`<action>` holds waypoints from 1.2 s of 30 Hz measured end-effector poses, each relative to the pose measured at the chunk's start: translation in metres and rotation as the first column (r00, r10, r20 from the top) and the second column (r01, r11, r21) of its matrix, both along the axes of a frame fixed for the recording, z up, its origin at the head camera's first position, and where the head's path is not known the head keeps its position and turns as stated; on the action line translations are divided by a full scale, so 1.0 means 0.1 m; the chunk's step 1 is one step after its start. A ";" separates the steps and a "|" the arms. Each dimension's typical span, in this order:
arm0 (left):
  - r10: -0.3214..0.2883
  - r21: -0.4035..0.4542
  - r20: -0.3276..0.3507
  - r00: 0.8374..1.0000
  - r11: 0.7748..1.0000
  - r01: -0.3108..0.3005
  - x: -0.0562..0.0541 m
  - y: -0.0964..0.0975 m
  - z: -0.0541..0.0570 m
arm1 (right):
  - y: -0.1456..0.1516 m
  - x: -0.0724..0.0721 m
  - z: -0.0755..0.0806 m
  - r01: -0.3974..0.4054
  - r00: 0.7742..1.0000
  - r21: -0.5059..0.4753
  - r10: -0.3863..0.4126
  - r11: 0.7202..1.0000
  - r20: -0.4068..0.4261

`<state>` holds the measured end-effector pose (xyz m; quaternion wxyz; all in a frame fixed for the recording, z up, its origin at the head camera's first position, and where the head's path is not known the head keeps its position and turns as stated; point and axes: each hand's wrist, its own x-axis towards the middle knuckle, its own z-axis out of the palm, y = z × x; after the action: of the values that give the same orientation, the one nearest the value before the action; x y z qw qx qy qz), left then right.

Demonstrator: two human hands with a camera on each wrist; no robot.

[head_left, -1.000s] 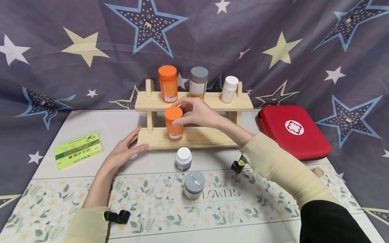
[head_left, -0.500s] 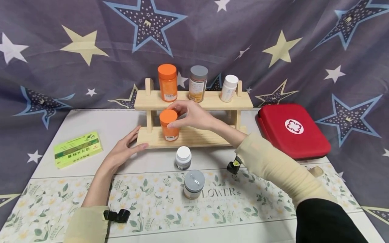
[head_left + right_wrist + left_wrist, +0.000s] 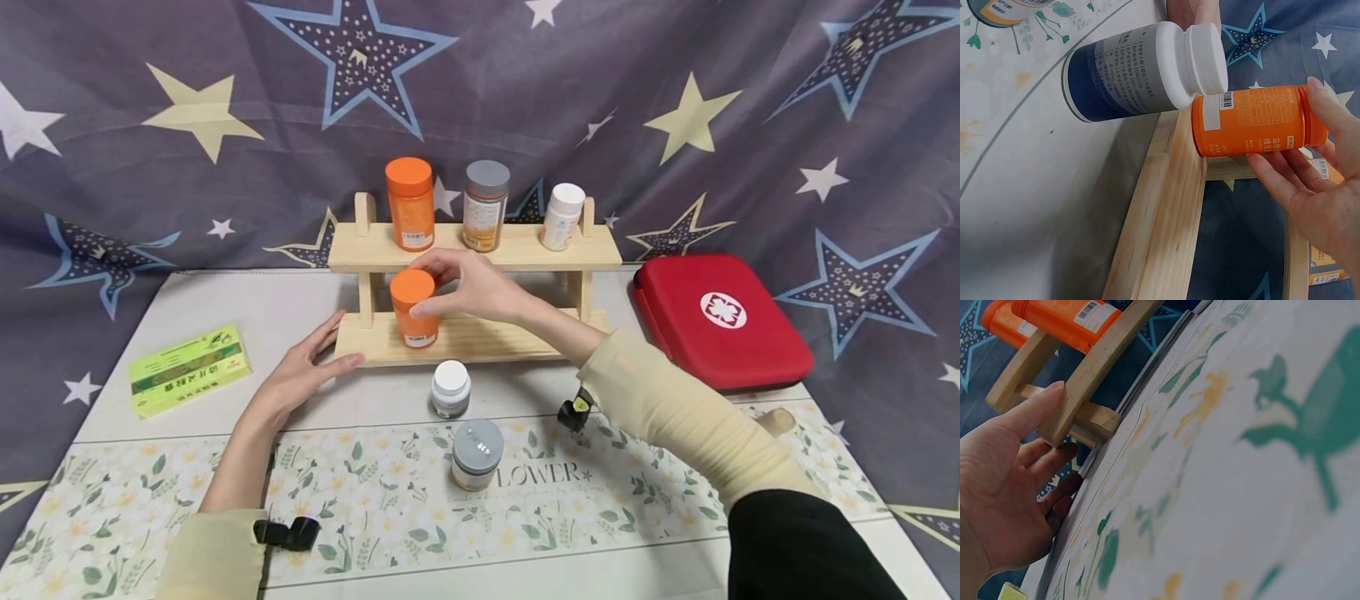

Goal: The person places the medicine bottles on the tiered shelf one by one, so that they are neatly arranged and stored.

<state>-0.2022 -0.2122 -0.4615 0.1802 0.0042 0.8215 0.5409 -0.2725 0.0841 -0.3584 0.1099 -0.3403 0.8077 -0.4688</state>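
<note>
My right hand point(image 3: 480, 287) grips an orange pill bottle point(image 3: 412, 312), thumb in front and fingers behind. The bottle stands upright on the lower board of a two-tier wooden shelf point(image 3: 495, 335), towards its left end. In the right wrist view, the orange bottle point(image 3: 1250, 122) shows its printed label, with the fingers point(image 3: 1282, 184) near its cap end. My left hand point(image 3: 303, 367) holds the shelf's left end, its thumb point(image 3: 1041, 406) on the board and the other fingers at the board's end. On the top tier are an orange bottle point(image 3: 410, 204), a grey-capped bottle point(image 3: 484, 208) and a white bottle point(image 3: 561, 218).
A white-capped bottle point(image 3: 451, 389) stands in front of the shelf, with a grey-lidded jar point(image 3: 477, 454) nearer. A green-yellow box point(image 3: 190, 371) lies at left. On the right are a red case point(image 3: 723, 325) and a small wooden piece point(image 3: 776, 422). A starry cloth point(image 3: 525, 108) hangs behind.
My right hand has brought the orange bottle slightly left and down onto the lower board, then stayed there. The left hand keeps its place at the shelf's end.
</note>
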 end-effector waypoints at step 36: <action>0.001 -0.002 -0.005 1.000 1.000 -0.001 0.02 -0.02 0.00 | 0.72 0.67 -0.23 0.114 0.993 -0.243 -0.104 0.963 0.053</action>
<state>-0.2006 -0.2139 -0.4617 0.1779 0.0049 0.8226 0.5401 -0.2053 0.1562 -0.3811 0.0569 -0.2970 0.7585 -0.5773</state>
